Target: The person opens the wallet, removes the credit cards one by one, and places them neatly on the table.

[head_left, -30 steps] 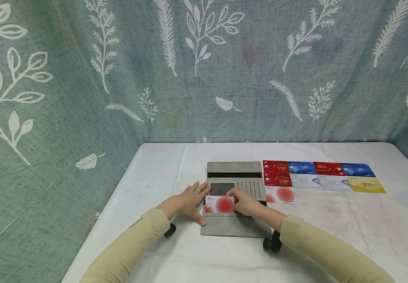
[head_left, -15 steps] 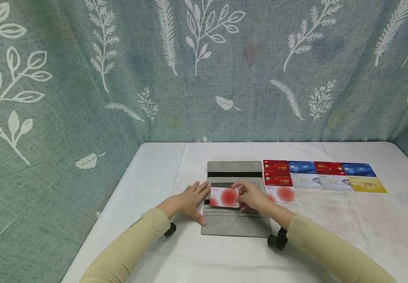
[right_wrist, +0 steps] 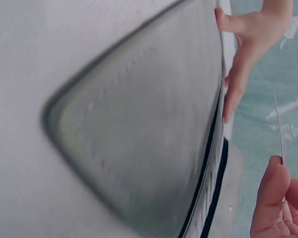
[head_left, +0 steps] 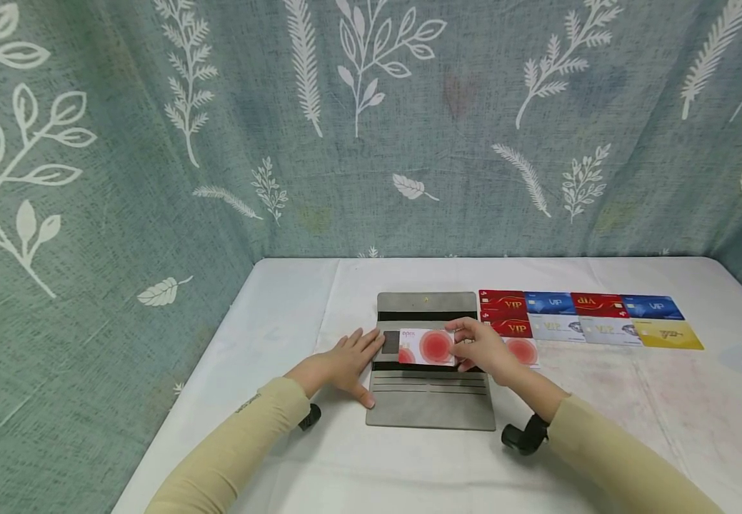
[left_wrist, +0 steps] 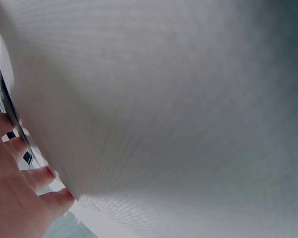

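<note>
A grey wallet [head_left: 431,414] with card slots and black bands lies unfolded on the white table. My left hand [head_left: 345,368] rests at its left edge, fingers spread and straight; in the left wrist view the fingers [left_wrist: 57,201] lie along that edge. Between thumb and fingers my right hand [head_left: 483,351] pinches the right end of a white bank-type card [head_left: 436,346] with red circles. The card is over the slots in the wallet's middle, hiding most of them. Seen from the right wrist, the card [right_wrist: 279,124] is edge-on and raised above the wallet.
Right of the wallet, cards lie in rows: red VIP cards [head_left: 504,325], blue VIP cards [head_left: 550,303], silver ones [head_left: 555,328] and a gold card [head_left: 669,335]. Another red-circle card [head_left: 523,353] is partly behind my right hand. A patterned curtain [head_left: 371,178] hangs beyond the table.
My right hand has lifted the red-circle card off the wallet's lower part and carried it right and toward the far side. The left hand stays in place.
</note>
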Demonstrator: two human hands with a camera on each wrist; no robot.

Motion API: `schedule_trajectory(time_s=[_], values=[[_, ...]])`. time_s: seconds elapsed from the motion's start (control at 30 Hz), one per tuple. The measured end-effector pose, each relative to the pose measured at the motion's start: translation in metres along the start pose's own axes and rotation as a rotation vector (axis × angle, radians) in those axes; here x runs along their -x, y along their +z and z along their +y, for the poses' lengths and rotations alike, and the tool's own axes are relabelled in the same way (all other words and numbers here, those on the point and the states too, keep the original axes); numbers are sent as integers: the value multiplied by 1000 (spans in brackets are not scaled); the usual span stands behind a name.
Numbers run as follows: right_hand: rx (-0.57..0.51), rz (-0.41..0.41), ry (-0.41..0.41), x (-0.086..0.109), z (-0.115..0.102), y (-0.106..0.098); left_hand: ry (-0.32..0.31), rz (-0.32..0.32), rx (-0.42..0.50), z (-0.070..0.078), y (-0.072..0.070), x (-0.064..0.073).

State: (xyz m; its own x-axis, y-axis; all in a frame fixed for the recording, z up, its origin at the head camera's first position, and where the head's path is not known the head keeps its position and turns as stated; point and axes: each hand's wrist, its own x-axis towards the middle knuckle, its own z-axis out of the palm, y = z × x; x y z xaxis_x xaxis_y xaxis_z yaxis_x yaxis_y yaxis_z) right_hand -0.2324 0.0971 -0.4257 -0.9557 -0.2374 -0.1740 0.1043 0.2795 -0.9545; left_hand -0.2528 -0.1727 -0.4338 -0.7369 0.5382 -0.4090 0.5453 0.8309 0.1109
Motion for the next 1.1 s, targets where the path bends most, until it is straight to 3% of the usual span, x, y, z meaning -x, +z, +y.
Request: schedule_trajectory(time_s=[0.6,1.1], values=[[-19,73,71,16,4,-52,-3,-4,18,0,-1,0],[37,102,98,32,13,-86,-8,-5,18,-1,2,-1]])
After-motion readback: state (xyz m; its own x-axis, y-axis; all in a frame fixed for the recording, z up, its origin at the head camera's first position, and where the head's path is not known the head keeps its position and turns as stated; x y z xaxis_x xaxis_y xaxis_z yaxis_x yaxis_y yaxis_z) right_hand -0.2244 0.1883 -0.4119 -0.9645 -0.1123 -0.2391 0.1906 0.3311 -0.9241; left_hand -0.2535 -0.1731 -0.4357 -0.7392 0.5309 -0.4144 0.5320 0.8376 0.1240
